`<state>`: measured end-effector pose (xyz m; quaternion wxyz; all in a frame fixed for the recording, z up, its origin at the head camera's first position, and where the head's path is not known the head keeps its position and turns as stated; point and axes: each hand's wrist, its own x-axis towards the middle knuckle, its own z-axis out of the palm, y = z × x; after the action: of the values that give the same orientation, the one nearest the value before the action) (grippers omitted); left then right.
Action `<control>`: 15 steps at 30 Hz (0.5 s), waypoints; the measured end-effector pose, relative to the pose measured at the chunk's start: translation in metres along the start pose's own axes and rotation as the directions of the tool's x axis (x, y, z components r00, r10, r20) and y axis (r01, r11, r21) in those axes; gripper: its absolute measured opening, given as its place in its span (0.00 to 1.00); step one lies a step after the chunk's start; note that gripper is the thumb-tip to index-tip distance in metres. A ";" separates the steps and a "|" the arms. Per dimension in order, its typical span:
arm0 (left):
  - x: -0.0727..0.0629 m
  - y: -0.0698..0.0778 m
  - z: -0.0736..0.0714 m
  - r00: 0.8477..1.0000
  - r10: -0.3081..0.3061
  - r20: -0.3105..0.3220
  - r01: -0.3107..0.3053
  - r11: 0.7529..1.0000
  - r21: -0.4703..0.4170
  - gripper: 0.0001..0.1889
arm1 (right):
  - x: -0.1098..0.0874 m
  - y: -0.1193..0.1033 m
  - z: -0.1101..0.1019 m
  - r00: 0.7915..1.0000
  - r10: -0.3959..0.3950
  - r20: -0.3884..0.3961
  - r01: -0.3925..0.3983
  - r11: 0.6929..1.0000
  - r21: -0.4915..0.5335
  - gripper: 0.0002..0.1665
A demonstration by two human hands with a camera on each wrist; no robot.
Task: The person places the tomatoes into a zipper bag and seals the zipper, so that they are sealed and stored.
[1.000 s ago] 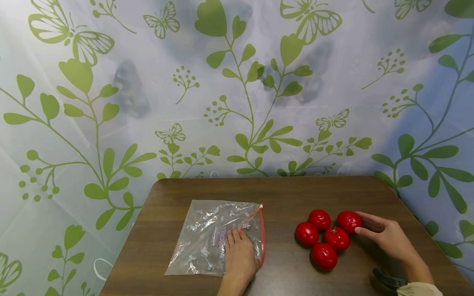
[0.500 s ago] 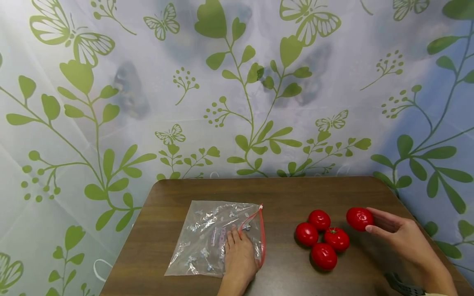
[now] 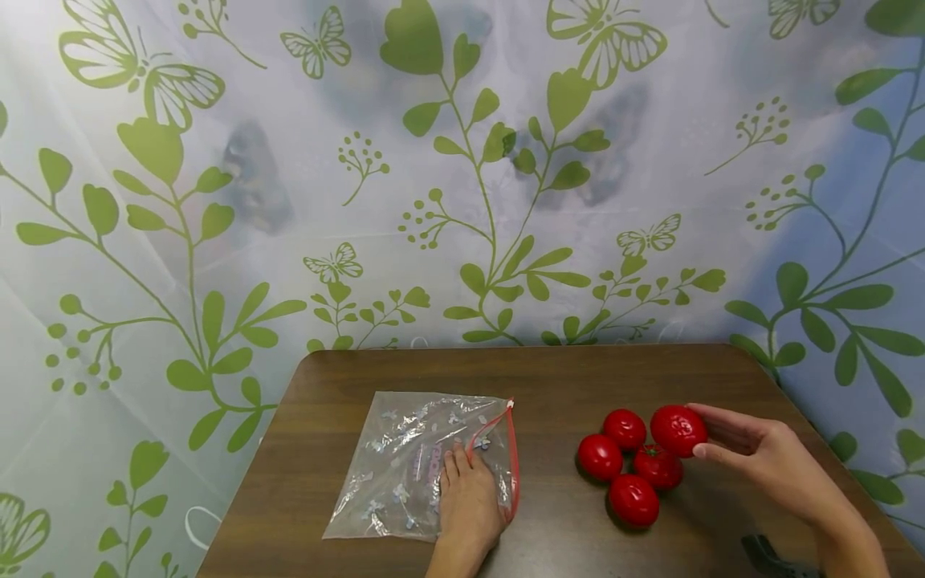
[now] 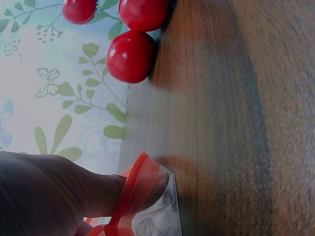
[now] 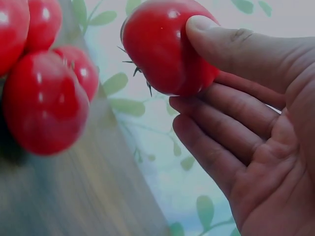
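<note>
In the head view a clear zip bag (image 3: 393, 433) with a red-edged mouth lies flat on the left half of the table. My left hand (image 3: 468, 494) rests over its right side and holds the upper layer by the mouth. The left wrist view has the thumb (image 4: 98, 189) inside the red edge (image 4: 129, 189). My right hand (image 3: 784, 466) holds a glossy red tomato (image 3: 678, 431) between thumb and fingertips. Green sepals show on its far end in the right wrist view. It overlaps a stemmed tomato (image 3: 659, 470) of the group beneath.
Several more red tomatoes, such as the front one (image 3: 632, 500) and the left one (image 3: 598, 457), sit close together right of the bag. The brown table (image 3: 549, 377) ends at the back against a curtain (image 3: 448, 201) printed with green leaves and butterflies.
My right hand has lifted the tomato off the group, moved it right, then swung it back left over the stemmed one. The left hand and bag have stayed put.
</note>
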<state>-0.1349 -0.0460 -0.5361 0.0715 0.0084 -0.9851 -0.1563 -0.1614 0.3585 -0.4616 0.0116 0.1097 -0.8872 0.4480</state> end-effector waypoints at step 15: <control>-0.002 0.001 -0.001 1.000 0.004 -0.011 -0.004 1.000 0.006 0.51 | 0.005 -0.030 0.032 0.996 -0.073 0.054 0.071 0.997 0.030 0.35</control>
<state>-0.1333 -0.0451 -0.5355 0.0774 0.0076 -0.9851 -0.1532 -0.1579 0.3145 -0.4564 0.0017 0.1542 -0.8762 0.4567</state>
